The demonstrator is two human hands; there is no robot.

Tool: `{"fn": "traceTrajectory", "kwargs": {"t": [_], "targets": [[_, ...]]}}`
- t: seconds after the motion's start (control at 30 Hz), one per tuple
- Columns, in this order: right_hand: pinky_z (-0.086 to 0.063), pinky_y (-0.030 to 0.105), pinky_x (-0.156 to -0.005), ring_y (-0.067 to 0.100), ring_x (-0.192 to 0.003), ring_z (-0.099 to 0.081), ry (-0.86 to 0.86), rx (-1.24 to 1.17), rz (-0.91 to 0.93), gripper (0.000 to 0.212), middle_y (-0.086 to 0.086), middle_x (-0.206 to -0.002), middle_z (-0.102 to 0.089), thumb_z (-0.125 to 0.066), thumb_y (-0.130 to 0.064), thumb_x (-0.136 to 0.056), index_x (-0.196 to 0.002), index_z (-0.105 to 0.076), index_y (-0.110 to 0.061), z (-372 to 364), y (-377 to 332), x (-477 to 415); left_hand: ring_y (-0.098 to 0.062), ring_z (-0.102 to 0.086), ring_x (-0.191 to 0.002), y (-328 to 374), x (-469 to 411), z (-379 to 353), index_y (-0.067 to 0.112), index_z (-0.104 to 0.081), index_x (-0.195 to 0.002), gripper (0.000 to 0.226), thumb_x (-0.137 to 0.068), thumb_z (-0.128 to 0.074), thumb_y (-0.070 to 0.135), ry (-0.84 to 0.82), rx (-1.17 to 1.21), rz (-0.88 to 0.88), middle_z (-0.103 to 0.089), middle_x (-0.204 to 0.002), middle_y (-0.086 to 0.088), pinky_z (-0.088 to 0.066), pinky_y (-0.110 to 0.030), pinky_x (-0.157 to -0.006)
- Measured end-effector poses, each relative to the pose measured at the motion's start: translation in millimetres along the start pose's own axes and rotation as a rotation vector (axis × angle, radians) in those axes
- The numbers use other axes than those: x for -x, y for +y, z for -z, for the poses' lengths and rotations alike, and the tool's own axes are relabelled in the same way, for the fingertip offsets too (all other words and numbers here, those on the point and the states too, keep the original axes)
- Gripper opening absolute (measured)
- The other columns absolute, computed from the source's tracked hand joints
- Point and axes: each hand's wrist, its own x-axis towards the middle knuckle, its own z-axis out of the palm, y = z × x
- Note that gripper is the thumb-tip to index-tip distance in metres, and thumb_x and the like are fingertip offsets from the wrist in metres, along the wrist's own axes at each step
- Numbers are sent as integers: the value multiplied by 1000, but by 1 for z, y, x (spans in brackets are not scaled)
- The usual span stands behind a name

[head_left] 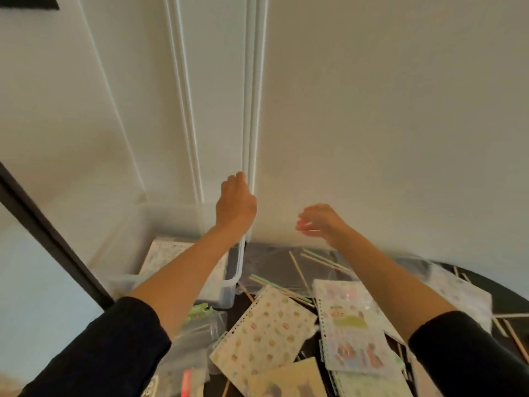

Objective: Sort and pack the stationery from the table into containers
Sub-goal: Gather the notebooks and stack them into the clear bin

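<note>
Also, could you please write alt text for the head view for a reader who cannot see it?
A person's left hand and right hand are raised over a dark table by a white wall, the left above a clear bin holding a notebook; more notebooks, pencils and bags lie scattered.

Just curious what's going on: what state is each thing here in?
Left hand: raised, fingers curled, contents hidden.
Right hand: raised, blurred, grip unclear.
Clear bin: open, partly filled.
Spotted notebook: closed, lying flat, unpacked.
Pencils: loose, unpacked.
</note>
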Motion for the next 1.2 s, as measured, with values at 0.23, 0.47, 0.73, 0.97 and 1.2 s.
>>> {"fn": "traceTrajectory", "kwargs": {"t": [0.23,0.47,0.73,0.97,1.2], "targets": [[-44,23,-56,15,-62,-51,346,81,-234,22,6,-74,-51,-49,0,-90,-71,-48,-11,126,111,43,-27,-36,-122,51,81,-98,5,-31,-135,45,-93,-44,14,-298,-372,-564,-38,-133,-11,-38,-36,-95],[-41,29,-61,24,-72,-54,497,77,-149,16,10,-76,-58,-55,-3,-86,-100,-61,-6,135,205,16,-31,-17,-140,15,118,-208,4,-3,-148,68,-95,-45,13,-441,-755,-610,-19,-150,-17,-21,-43,-112],[-50,37,-79,29,-94,-61,680,140,73,22,9,-103,-64,-51,-14,-87,-108,-60,-13,137,229,3,-22,-67,-57,0,119,-245,3,-72,-80,58,-26,-92,0,11,-497,-708,-68,-67,-8,-53,-25,-52],[-50,36,-73,20,-80,-56,559,-84,246,40,9,-102,-58,-43,-2,-90,-127,-51,-12,144,229,30,-33,-62,-71,27,155,-220,-3,-65,-80,27,-63,-58,-23,184,-110,-560,-65,-74,-17,-44,-36,-68],[-42,30,-93,19,-130,-31,460,363,643,75,-1,-145,-25,-47,13,-83,-142,-34,-32,156,234,111,-30,-52,-96,63,211,-170,3,-61,-93,16,-90,-46,0,461,-126,-501,-61,-93,-11,-23,-47,-107]]}}
